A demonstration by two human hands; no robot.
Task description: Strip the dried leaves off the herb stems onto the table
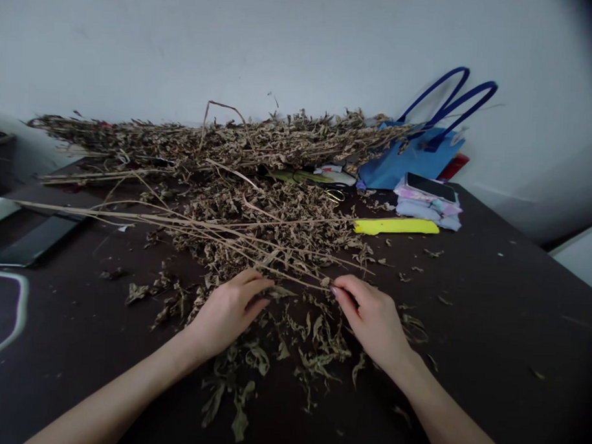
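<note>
My right hand (373, 315) is closed in a pinch at the near end of a thin dried stem (294, 278), with a small curled leaf at the fingertips. Facing it, my left hand (235, 304) has its thumb and forefinger apart, beside a dry leaf (282, 291). Several long bare stems (179, 223) stretch from there toward the left. Beneath and behind them spreads a heap of crumbled dried leaves (276, 234). Larger greenish leaves (240, 417) lie loose on the dark table between my forearms.
A long pile of dried leafy stalks (231, 142) lies along the wall. To the right are a blue bag (399, 164), a phone (430, 186) on folded cloth packs (446, 217), a yellow strip (397, 227) and scissors (334, 196). A dark flat device (38, 239) rests at left.
</note>
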